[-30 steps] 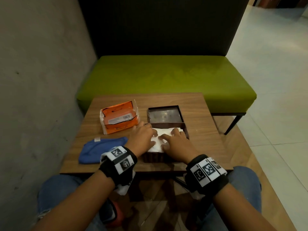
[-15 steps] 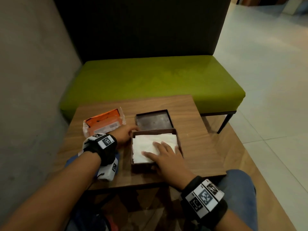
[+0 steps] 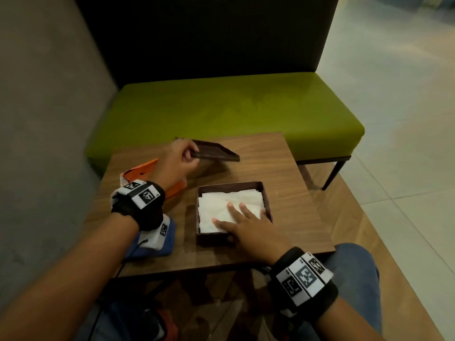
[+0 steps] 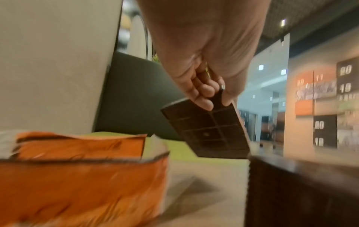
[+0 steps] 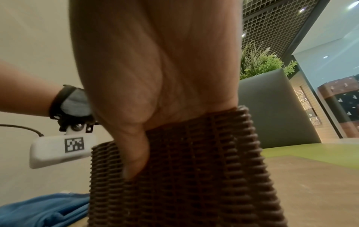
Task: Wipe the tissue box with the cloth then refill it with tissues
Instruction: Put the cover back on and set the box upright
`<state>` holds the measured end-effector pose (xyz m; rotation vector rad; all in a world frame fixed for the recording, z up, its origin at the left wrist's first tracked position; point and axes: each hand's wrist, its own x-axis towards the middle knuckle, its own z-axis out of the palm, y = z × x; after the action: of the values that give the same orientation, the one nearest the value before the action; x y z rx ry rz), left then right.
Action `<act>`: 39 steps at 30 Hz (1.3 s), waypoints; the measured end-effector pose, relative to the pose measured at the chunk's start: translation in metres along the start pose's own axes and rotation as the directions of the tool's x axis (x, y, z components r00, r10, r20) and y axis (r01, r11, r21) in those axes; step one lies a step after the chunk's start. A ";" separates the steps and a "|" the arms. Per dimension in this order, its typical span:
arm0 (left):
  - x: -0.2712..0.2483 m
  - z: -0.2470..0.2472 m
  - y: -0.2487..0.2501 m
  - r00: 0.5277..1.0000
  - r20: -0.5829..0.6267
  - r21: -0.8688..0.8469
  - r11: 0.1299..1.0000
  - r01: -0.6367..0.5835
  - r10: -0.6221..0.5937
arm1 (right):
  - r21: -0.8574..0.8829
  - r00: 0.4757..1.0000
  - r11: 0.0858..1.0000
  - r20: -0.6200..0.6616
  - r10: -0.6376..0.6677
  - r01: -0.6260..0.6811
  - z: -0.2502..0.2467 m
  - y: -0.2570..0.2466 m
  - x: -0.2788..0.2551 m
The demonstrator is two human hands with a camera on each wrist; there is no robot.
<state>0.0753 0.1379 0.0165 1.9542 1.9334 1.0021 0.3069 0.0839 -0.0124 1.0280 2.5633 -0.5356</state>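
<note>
The dark brown woven tissue box (image 3: 268, 200) sits on the wooden table (image 3: 290, 173), filled with white tissues (image 3: 221, 203). My right hand (image 3: 242, 223) lies flat on the tissues with straight fingers, its thumb (image 5: 134, 156) against the box's near wall (image 5: 194, 169). My left hand (image 3: 177, 158) pinches the near edge of the dark box lid (image 3: 216, 153) and holds it tilted off the table behind the box. From the left wrist view the lid (image 4: 209, 130) hangs from my fingers (image 4: 202, 95), its underside showing. A blue cloth (image 3: 152, 244) lies at the table's near left, partly under my left wrist.
An orange tissue pack (image 3: 145, 173), torn open, lies at the table's left beneath my left forearm. A green bench (image 3: 246, 112) with a dark backrest stands behind the table. A grey wall runs along the left, and tiled floor (image 3: 406, 119) opens to the right.
My left hand left the tissues, reached to the lid behind the box, gripped it and lifted its near edge off the table. My right hand stays flat on the tissues.
</note>
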 end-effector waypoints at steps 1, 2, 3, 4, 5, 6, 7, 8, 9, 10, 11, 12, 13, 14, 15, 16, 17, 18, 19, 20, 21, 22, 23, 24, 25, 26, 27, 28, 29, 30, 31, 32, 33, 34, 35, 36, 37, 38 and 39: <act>0.001 -0.008 0.007 0.996 -0.092 -0.042 0.999 0.003 -0.006 | 0.011 1.000 1.000 0.002 0.001 -0.001 -0.001 0.000 0.000; 0.002 -0.017 0.014 0.982 -0.189 -0.060 0.998 0.006 -0.017 | 0.037 1.000 0.999 -0.003 0.009 -0.009 -0.002 0.001 -0.001; 0.001 -0.025 0.021 0.962 -0.272 -0.079 0.997 0.000 -0.021 | 0.070 0.999 0.997 -0.025 0.021 -0.019 -0.004 0.001 -0.002; -0.002 -0.033 0.026 0.943 -0.331 -0.119 0.993 -0.012 -0.029 | 0.102 0.996 0.995 -0.077 0.033 -0.025 -0.006 0.001 -0.002; -0.006 -0.040 0.033 0.928 -0.369 -0.189 0.982 -0.024 -0.049 | 0.131 0.985 0.991 -0.168 0.046 -0.023 -0.008 0.000 -0.002; -0.011 -0.046 0.036 0.919 -0.385 -0.278 0.960 -0.029 -0.084 | 0.170 0.953 0.985 -0.295 0.064 -0.014 -0.011 0.000 -0.003; -0.016 -0.050 0.040 0.917 -0.379 -0.368 0.930 -0.027 -0.123 | 0.228 0.896 0.974 -0.434 0.091 0.012 -0.014 -0.002 -0.004; -0.020 -0.051 0.042 0.917 -0.362 -0.437 0.899 -0.010 -0.166 | 0.307 0.819 0.950 -0.557 0.136 0.051 -0.016 -0.003 -0.004; -0.024 -0.049 0.044 0.915 -0.341 -0.489 0.872 0.023 -0.215 | 0.400 0.733 0.912 -0.646 0.211 0.090 -0.019 -0.004 -0.006; -0.027 -0.045 0.045 0.907 -0.316 -0.532 0.843 0.072 -0.277 | 0.500 0.656 0.856 -0.692 0.303 0.133 -0.021 -0.003 -0.005; -0.031 -0.039 0.044 0.898 -0.278 -0.585 0.802 0.123 -0.340 | 0.593 0.588 0.786 -0.703 0.399 0.175 -0.025 -0.002 -0.006; -0.034 -0.033 0.042 0.892 -0.234 -0.641 0.751 0.158 -0.387 | 0.668 0.536 0.713 -0.690 0.486 0.214 -0.030 -0.001 -0.006; -0.037 -0.026 0.037 0.888 -0.193 -0.676 0.712 0.188 -0.418 | 0.721 0.504 0.648 -0.666 0.550 0.246 -0.034 -0.001 -0.007; -0.040 -0.019 0.033 0.885 -0.156 -0.687 0.692 0.222 -0.439 | 0.752 0.488 0.603 -0.644 0.589 0.265 -0.036 -0.001 -0.008; -0.043 -0.012 0.029 0.881 -0.123 -0.686 0.681 0.257 -0.456 | 0.766 0.483 0.586 -0.631 0.608 0.263 -0.038 0.000 -0.009; -0.045 -0.006 0.025 0.876 -0.092 -0.685 0.668 0.289 -0.473 | 0.771 0.488 0.590 -0.621 0.614 0.239 -0.038 0.002 -0.010; -0.049 -0.001 0.024 0.869 -0.057 -0.691 0.648 0.321 -0.492 | 0.770 0.500 0.605 -0.613 0.612 0.203 -0.036 0.004 -0.010; -0.051 0.003 0.024 0.861 -0.027 -0.695 0.629 0.348 -0.507 | 0.765 0.514 0.621 -0.605 0.608 0.167 -0.034 0.007 -0.010; -0.054 0.007 0.024 0.856 0.002 -0.692 0.617 0.375 -0.518 | 0.762 0.528 0.632 -0.598 0.603 0.141 -0.032 0.009 -0.011; -0.056 0.010 0.025 0.848 0.035 -0.681 0.608 0.408 -0.529 | 0.769 0.546 0.629 -0.578 0.606 0.116 -0.030 0.013 -0.010; -0.058 0.013 0.025 0.834 0.072 -0.673 0.591 0.445 -0.546 | 0.787 0.567 0.608 -0.548 0.616 0.100 -0.027 0.016 -0.009; -0.060 0.018 0.023 0.819 0.108 -0.668 0.569 0.480 -0.564 | 0.816 0.583 0.572 -0.507 0.635 0.087 -0.024 0.020 -0.010; -0.062 0.023 0.022 0.805 0.125 -0.665 0.554 0.501 -0.579 | 0.842 0.592 0.532 -0.471 0.653 0.084 -0.019 0.023 -0.010; -0.063 0.029 0.020 0.796 0.112 -0.662 0.553 0.506 -0.595 | 0.860 0.597 0.504 -0.447 0.667 0.082 -0.015 0.024 -0.010; -0.065 0.035 0.020 0.791 0.073 -0.646 0.575 0.502 -0.608 | 0.871 0.596 0.484 -0.433 0.677 0.084 -0.010 0.023 -0.010; -0.066 0.041 0.020 0.795 0.016 -0.618 0.619 0.485 -0.607 | 0.879 0.588 0.469 -0.426 0.688 0.087 -0.006 0.022 -0.009; -0.067 0.045 0.022 0.806 -0.041 -0.578 0.672 0.463 -0.591 | 0.882 0.572 0.463 -0.426 0.701 0.090 -0.002 0.021 -0.008; -0.068 0.049 0.026 0.817 -0.096 -0.544 0.717 0.435 -0.568 | 0.884 0.556 0.460 -0.426 0.714 0.086 0.000 0.021 -0.006; -0.069 0.053 0.028 0.822 -0.143 -0.521 0.748 0.411 -0.551 | 0.886 0.543 0.456 -0.423 0.725 0.082 0.001 0.022 -0.003; -0.070 0.057 0.029 0.824 -0.182 -0.505 0.770 0.390 -0.537 | 0.889 0.535 0.451 -0.419 0.733 0.078 0.001 0.024 -0.001; -0.070 0.059 0.028 0.821 -0.203 -0.487 0.782 0.389 -0.534 | 0.889 0.532 0.451 -0.418 0.737 0.073 0.001 0.025 0.002; -0.070 0.061 0.027 0.818 -0.211 -0.471 0.789 0.395 -0.535 | 0.887 0.533 0.459 -0.416 0.737 0.056 0.000 0.025 0.004; -0.070 0.061 0.027 0.819 -0.211 -0.460 0.794 0.398 -0.533 | 0.880 0.535 0.474 -0.414 0.736 0.029 0.000 0.026 0.006; -0.069 0.061 0.026 0.827 -0.213 -0.444 0.806 0.392 -0.520 | 0.873 0.538 0.487 -0.412 0.735 0.002 0.001 0.026 0.008; -0.069 0.061 0.025 0.836 -0.213 -0.423 0.819 0.387 -0.505 | 0.870 0.539 0.493 -0.410 0.736 -0.012 0.004 0.027 0.010; -0.069 0.061 0.025 0.847 -0.211 -0.398 0.834 0.382 -0.488 | 0.874 0.541 0.486 -0.404 0.737 -0.009 0.006 0.027 0.010; -0.069 0.060 0.026 0.855 -0.204 -0.374 0.845 0.382 -0.477 | 0.884 0.546 0.468 -0.399 0.737 0.014 0.008 0.027 0.011; -0.069 0.060 0.025 0.863 -0.195 -0.359 0.852 0.380 -0.467 | 0.897 0.553 0.440 -0.391 0.735 0.050 0.010 0.027 0.011; -0.069 0.060 0.024 0.869 -0.181 -0.358 0.854 0.377 -0.460 | 0.909 0.563 0.409 -0.380 0.734 0.081 0.010 0.027 0.011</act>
<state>0.1369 0.0884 -0.0351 1.1984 2.0530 1.3777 0.3201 0.1042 -0.0321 2.6567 2.3535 -1.7009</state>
